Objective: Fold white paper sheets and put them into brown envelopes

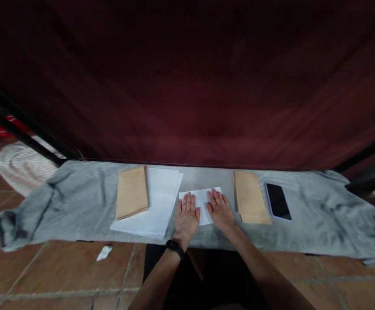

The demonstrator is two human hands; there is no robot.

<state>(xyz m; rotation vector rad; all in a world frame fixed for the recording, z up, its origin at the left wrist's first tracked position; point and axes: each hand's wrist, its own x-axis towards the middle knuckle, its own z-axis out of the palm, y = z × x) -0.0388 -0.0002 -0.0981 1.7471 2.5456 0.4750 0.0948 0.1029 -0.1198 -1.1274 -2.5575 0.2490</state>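
Note:
A small piece of white paper (203, 198), which looks folded, lies on the grey cloth in front of me. My left hand (187, 217) rests flat on its left part, fingers stretched out, with a dark band on the wrist. On the right part my right hand (220, 210) lies flat too, fingers extended. Left of my hands are larger white sheets (163, 193), with a stack of brown envelopes (131, 192) on top of them. Just right of my right hand sit more brown envelopes (252, 196). The palms hide much of the paper.
A phone (278, 201) with a dark screen lies to the right. Grey cloth (80, 202) covers the narrow bench. Behind it rises a dark red surface (187, 107). On the tiled floor (71, 271) is a crumpled white scrap (104, 252). Striped fabric (22, 165) hangs at the left.

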